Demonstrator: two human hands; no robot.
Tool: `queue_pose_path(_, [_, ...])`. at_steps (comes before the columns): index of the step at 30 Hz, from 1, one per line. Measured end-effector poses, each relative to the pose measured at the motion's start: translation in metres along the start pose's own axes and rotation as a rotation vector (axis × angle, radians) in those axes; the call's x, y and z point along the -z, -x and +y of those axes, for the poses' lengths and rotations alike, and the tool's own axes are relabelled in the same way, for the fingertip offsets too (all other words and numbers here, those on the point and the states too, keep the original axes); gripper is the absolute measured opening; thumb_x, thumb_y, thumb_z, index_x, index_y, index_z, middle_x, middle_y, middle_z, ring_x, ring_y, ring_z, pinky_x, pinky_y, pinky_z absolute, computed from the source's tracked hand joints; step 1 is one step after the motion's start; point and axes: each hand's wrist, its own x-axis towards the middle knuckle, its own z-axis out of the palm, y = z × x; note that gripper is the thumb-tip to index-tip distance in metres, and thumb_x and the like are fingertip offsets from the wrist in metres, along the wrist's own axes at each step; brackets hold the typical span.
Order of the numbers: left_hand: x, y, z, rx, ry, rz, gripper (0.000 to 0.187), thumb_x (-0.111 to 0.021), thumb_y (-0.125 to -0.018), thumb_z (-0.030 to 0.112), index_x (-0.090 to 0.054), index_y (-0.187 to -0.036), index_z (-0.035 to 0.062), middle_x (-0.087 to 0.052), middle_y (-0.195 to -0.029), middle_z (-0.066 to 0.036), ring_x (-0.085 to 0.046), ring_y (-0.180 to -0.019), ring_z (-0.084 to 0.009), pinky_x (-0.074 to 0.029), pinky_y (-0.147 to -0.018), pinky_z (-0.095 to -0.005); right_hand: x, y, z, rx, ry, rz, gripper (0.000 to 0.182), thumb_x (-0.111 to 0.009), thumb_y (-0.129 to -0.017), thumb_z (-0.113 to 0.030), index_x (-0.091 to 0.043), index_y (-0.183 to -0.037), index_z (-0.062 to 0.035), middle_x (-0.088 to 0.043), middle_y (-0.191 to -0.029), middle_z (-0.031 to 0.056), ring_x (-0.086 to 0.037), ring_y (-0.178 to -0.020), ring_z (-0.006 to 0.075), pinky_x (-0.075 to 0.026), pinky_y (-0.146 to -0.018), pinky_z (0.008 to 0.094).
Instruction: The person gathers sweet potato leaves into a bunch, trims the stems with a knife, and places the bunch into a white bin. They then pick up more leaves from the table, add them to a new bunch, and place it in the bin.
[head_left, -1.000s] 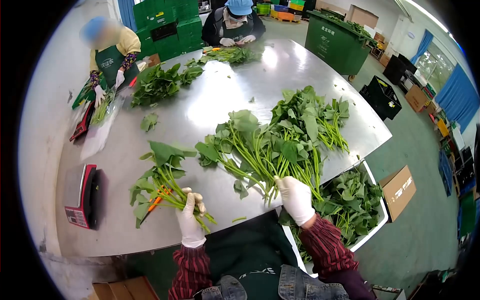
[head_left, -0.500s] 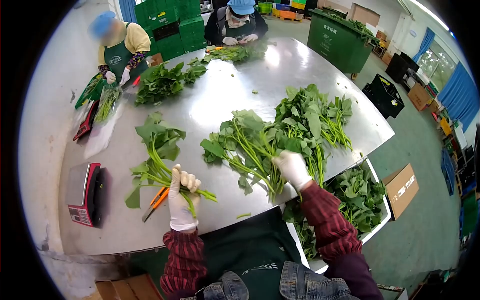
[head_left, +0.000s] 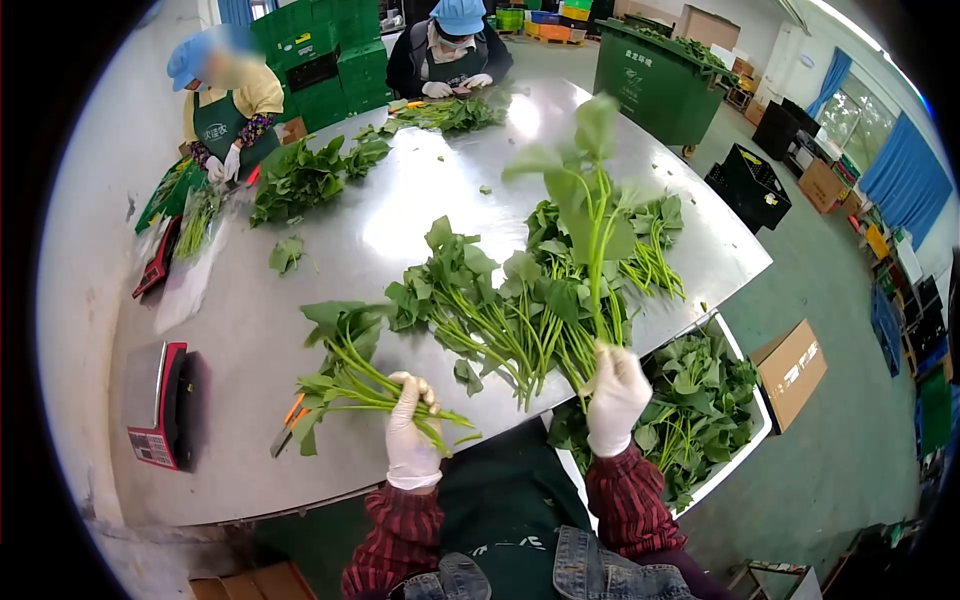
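My left hand (head_left: 412, 440), in a white glove, is closed around the stems of a small bunch of leafy greens (head_left: 350, 365). The cut ends stick out to its right. My right hand (head_left: 617, 402), also gloved, pinches a long stem of greens (head_left: 597, 250) and holds it upright, its top leaves blurred by motion. Behind it spreads a loose pile of leafy greens (head_left: 500, 310), stems toward me. An orange-handled knife (head_left: 289, 428) lies on the table, partly covered by the left bunch.
A white box (head_left: 764, 415) of greens stands beside the table's (head_left: 240, 370) right front edge. On the left are a red scale (head_left: 157, 405) and a second scale (head_left: 160, 262). Two co-workers in blue caps handle greens across the table. A cardboard box (head_left: 790, 372) is at the right.
My right hand has pulled back from the pile, raising a stem upright. My left hand and its bunch have shifted right. A loose leafy piece now lies on the table behind the bunch.
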Motion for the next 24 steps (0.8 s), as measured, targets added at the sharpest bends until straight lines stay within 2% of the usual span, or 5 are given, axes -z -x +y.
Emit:
queue_pose_path(6, [-0.024, 0.013, -0.023, 0.065, -0.139, -0.092, 0.013, -0.060, -0.086, 0.008, -0.054, -0.097, 0.0056, -0.059, -0.088, -0.007, -0.053, -0.072, -0.0137, -0.042, -0.060, -0.0239, 0.002, 0.055, -0.012, 0.141, 0.084, -0.270, 0.011, -0.067, -0.074, 0.000, -0.061, -0.083, -0.0004, -0.052, -0.060, 0.0115, -0.052, -0.049, 0.0261, -0.040, -0.046, 0.0325])
queue_pose_path(12, [-0.015, 0.016, -0.025, 0.156, -0.241, -0.210, 0.026, -0.067, -0.081, 0.013, -0.050, -0.102, 0.0090, -0.060, -0.093, -0.008, -0.054, -0.076, -0.0153, -0.044, -0.065, -0.0248, 0.004, 0.083, -0.007, 0.345, 0.389, -0.608, 0.014, -0.065, -0.077, -0.015, -0.056, -0.077, -0.0041, -0.049, -0.057, 0.0085, -0.051, -0.051, 0.0263, -0.040, -0.048, 0.0369])
queue_pose_path(16, [-0.009, 0.015, -0.019, 0.190, -0.261, -0.199, 0.032, -0.069, -0.077, 0.009, -0.050, -0.102, 0.0092, -0.059, -0.089, -0.007, -0.055, -0.075, -0.0158, -0.044, -0.066, -0.0259, 0.015, 0.065, -0.016, -0.389, -0.292, -0.835, 0.019, -0.068, -0.079, -0.016, -0.065, -0.079, 0.0026, -0.059, -0.065, 0.0070, -0.057, -0.052, 0.0146, -0.044, -0.047, 0.0248])
queue_pose_path(20, [-0.016, 0.020, -0.022, 0.217, -0.272, -0.251, 0.037, -0.070, -0.072, -0.003, -0.050, -0.102, 0.0051, -0.059, -0.088, -0.004, -0.057, -0.081, -0.0133, -0.046, -0.074, -0.0255, 0.007, 0.042, -0.018, -0.477, -0.187, -0.790, 0.028, -0.073, -0.074, -0.023, -0.064, -0.080, 0.0021, -0.059, -0.067, 0.0073, -0.056, -0.052, 0.0128, -0.044, -0.048, 0.0247])
queue_pose_path(24, [-0.015, 0.024, -0.026, 0.267, -0.262, -0.284, 0.039, -0.070, -0.071, -0.003, -0.050, -0.104, 0.0045, -0.058, -0.087, -0.003, -0.057, -0.081, -0.0136, -0.047, -0.075, -0.0256, -0.002, 0.042, -0.030, -0.009, 0.061, -0.850, 0.033, -0.075, -0.071, -0.031, -0.055, -0.074, -0.0042, -0.054, -0.067, 0.0108, -0.055, -0.059, 0.0266, -0.044, -0.053, 0.0339])
